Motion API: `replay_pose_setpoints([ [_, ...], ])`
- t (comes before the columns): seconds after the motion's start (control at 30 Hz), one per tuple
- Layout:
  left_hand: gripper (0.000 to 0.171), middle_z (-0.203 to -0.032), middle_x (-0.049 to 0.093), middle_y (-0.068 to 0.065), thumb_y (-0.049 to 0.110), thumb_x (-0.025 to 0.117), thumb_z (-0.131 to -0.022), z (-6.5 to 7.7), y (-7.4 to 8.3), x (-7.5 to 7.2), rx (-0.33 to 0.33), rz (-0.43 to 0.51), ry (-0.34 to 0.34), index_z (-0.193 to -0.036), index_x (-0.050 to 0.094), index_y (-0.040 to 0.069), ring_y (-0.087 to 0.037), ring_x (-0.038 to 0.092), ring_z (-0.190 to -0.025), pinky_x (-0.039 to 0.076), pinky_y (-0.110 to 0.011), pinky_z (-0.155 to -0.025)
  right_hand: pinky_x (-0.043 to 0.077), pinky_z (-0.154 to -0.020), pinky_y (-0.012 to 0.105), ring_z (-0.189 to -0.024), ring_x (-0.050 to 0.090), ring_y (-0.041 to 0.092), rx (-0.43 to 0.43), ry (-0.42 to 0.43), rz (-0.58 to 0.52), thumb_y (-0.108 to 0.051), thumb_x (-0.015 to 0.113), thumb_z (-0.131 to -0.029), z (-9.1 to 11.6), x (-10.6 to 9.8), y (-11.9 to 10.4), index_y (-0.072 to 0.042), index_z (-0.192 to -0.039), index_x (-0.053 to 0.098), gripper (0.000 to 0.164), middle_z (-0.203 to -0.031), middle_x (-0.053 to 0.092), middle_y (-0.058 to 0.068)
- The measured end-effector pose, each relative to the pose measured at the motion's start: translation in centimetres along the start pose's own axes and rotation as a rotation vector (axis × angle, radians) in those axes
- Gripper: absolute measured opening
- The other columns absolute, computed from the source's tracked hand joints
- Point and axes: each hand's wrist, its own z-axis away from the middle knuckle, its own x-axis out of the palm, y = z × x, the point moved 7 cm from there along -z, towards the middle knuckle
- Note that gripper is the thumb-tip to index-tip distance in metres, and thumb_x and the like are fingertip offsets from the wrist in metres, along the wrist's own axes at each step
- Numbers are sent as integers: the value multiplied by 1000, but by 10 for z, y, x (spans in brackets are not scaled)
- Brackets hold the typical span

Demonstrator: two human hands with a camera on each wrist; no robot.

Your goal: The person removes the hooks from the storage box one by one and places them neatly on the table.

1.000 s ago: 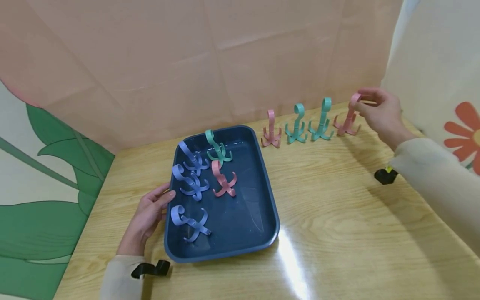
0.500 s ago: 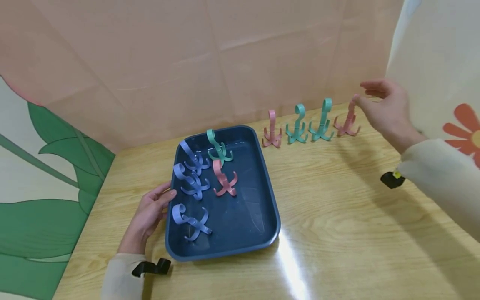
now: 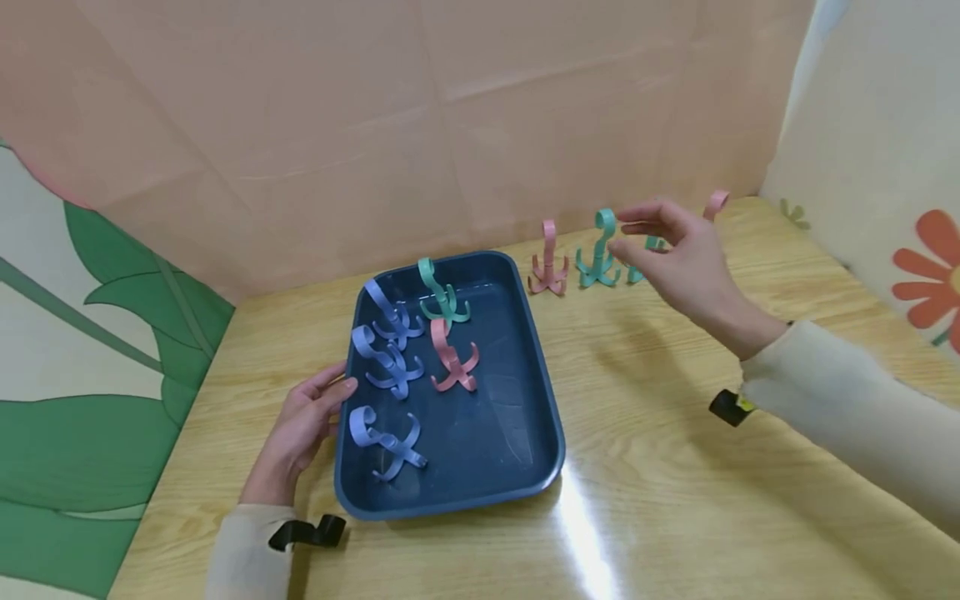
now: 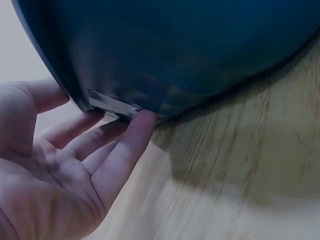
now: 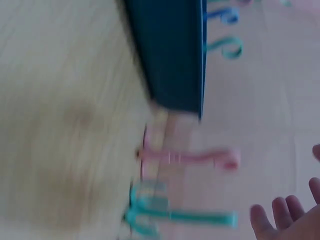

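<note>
My left hand (image 3: 303,421) grips the left side of a dark blue tray (image 3: 517,350), thumb over the rim and fingers against the outer wall (image 4: 150,65). Inside lie several hooks with curled tops and prongs: blue hooks (image 3: 395,371) on the left, a teal hook (image 3: 442,296) and a pink hook (image 3: 455,367). My right hand (image 3: 690,267) is in the air holding nothing, thumb and fingers apart, beside the curl of a standing teal hook (image 3: 600,250). It mostly hides a second teal hook (image 3: 636,273) and a pink hook (image 3: 716,202) farther right.
A pink hook (image 3: 549,262) stands just right of the tray's far corner. Behind the wooden table (image 3: 675,500) hangs a pinkish cloth (image 3: 337,150). A pale wall with a red flower (image 3: 933,271) bounds the right side, and green leaf panels (image 3: 82,467) the left.
My right hand has let go of the rightmost pink hook, left it standing, and moved left to the teal hooks. The left hand keeps its hold on the tray.
</note>
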Motion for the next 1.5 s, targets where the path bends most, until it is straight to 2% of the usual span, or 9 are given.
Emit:
replay_pose_setpoints([
  [0.13,52,-135,63,-13,30,60,-102,-1,0,0,3,-1,-2,-151,48,14,-22,70,-106,58,-40,-83,51,-84,20,-118,60,22,-3,-112,-45,-24,74,-93,16,36,-7,-9,-130,62,42,-128,62,2],
  [0.23,54,-135,63,-13,32,61,-102,-1,0,0,-1,-3,-3,-152,46,15,-21,70,-105,58,-38,-81,55,-84,24,-118,61,26,-31,-196,-122,-19,74,-93,26,62,-12,-8,-130,61,40,-129,62,5],
  [0.43,54,-136,62,-13,32,60,-103,-1,1,-1,3,0,-2,-152,46,15,-20,70,-105,58,-35,-78,53,-95,37,-122,58,24,-52,-350,-281,-11,76,-91,42,107,-23,-7,-135,57,48,-135,56,4],
  [0.57,54,-136,62,-14,30,59,-103,0,1,0,4,5,-8,-152,45,15,-21,69,-105,58,-35,-79,48,-102,45,-123,57,23,-63,-421,-323,-7,77,-89,48,131,-28,-7,-135,56,51,-136,56,4],
  [0.73,53,-136,62,-14,30,59,-103,-1,1,0,11,7,-8,-152,46,15,-21,69,-106,58,-35,-79,49,-100,48,-120,59,24,-75,-478,-349,-5,78,-88,47,156,-30,-5,-134,57,50,-134,58,7],
  [1.1,54,-136,62,-13,31,60,-103,0,-1,-2,6,9,-2,-152,46,15,-21,69,-106,58,-34,-80,49,-99,52,-121,58,33,-91,-590,-321,-5,78,-88,45,192,-30,-5,-136,56,53,-131,59,8],
  [1.2,54,-137,62,-13,32,60,-102,0,-1,-2,5,5,-2,-152,46,15,-21,69,-106,58,-34,-80,51,-97,49,-116,61,30,-99,-575,-302,-5,78,-88,44,196,-30,-7,-134,58,50,-126,62,8],
  [1.37,54,-137,61,-15,31,60,-103,-1,0,-2,12,3,0,-152,46,14,-22,69,-106,58,-34,-79,55,-92,37,-105,65,25,-94,-518,-269,-6,77,-89,40,198,-30,-9,-129,63,43,-115,66,6],
  [1.5,54,-137,61,-15,31,60,-103,-1,0,-2,12,3,-2,-152,45,14,-22,70,-105,58,-34,-78,56,-89,33,-101,66,22,-90,-506,-257,-6,77,-89,39,198,-30,-10,-127,64,41,-113,66,5],
])
